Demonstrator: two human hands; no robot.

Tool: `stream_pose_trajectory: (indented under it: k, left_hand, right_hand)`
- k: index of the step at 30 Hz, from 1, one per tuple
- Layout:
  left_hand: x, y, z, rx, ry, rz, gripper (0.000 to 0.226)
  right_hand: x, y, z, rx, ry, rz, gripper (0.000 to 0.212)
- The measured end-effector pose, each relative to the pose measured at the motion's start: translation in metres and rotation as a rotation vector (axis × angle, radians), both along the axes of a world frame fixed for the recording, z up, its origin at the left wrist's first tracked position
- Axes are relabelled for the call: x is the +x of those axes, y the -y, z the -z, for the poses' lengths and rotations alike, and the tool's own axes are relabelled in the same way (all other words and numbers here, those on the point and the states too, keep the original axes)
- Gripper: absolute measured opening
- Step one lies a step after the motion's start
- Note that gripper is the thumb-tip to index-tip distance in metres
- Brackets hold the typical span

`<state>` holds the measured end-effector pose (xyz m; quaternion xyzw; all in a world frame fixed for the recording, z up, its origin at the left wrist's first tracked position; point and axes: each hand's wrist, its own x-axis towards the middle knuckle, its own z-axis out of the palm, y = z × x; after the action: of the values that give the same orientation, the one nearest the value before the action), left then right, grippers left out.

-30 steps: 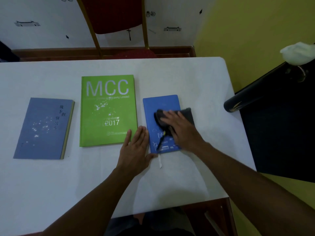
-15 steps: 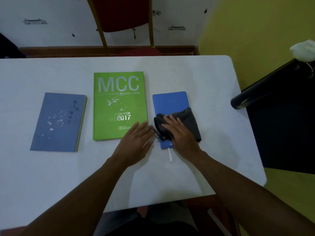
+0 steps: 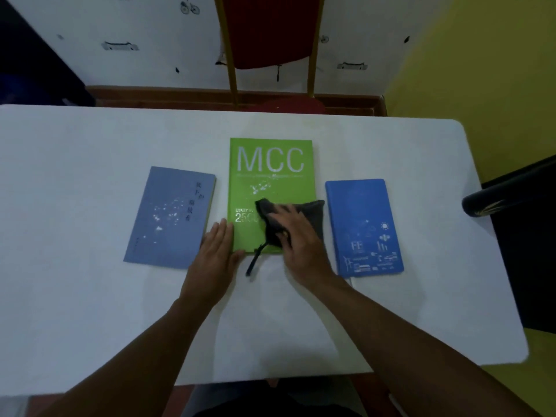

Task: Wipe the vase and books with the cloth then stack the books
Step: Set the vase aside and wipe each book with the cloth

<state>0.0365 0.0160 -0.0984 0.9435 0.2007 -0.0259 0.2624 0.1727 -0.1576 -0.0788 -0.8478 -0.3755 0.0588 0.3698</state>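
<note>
Three books lie side by side on the white table point(image 3: 90, 311). The green MCC book point(image 3: 270, 182) is in the middle, a grey-blue book point(image 3: 171, 218) to its left, a bright blue notebook point(image 3: 361, 224) to its right. My right hand point(image 3: 298, 236) presses a dark grey cloth point(image 3: 313, 215) flat onto the lower half of the green book. My left hand point(image 3: 215, 257) rests flat, fingers together, against the green book's lower left corner. A dark strap point(image 3: 254, 263) from the cloth trails onto the table. The dark end of a vase-like object point(image 3: 478, 206) pokes in at the right.
A red chair point(image 3: 270, 31) with a gold frame stands behind the table's far edge. A dark surface point(image 3: 529, 251) lies off the right side of the table, against a yellow wall point(image 3: 481, 70).
My right hand has carried the cloth left from the bright blue notebook onto the green book. My left hand has shifted left to the green book's lower left corner.
</note>
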Motion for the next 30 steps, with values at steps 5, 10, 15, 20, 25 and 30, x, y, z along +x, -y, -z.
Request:
stream_pose_trajectory:
  k: [5,10,15,20,25,30]
  left_hand:
    - [0.000,-0.002,0.007,-0.063,0.040,-0.014,0.067]
    - [-0.002,0.000,0.011,-0.155,0.104,-0.023,0.058]
    - [0.000,0.001,0.008,-0.150,0.104,-0.047,0.065]
    - [-0.001,0.001,0.013,-0.139,0.118,-0.052,0.064]
    - [-0.001,0.001,0.010,-0.170,0.108,-0.026,0.063]
    - [0.000,-0.003,0.008,-0.209,0.090,-0.009,0.062]
  right_hand:
    - [-0.009,-0.031,0.027,-0.326,0.243,-0.197,0.048]
    - [0.045,-0.073,0.019,-0.484,0.293,-0.229,0.052]
    - [0.112,-0.135,0.011,-0.578,0.209,-0.121,0.057]
    - [0.104,-0.129,0.014,-0.478,0.190,-0.198,0.058]
    - [0.044,-0.076,0.017,-0.330,0.140,-0.228,0.055]
    - [-0.003,-0.029,0.018,-0.268,0.099,-0.262,0.054]
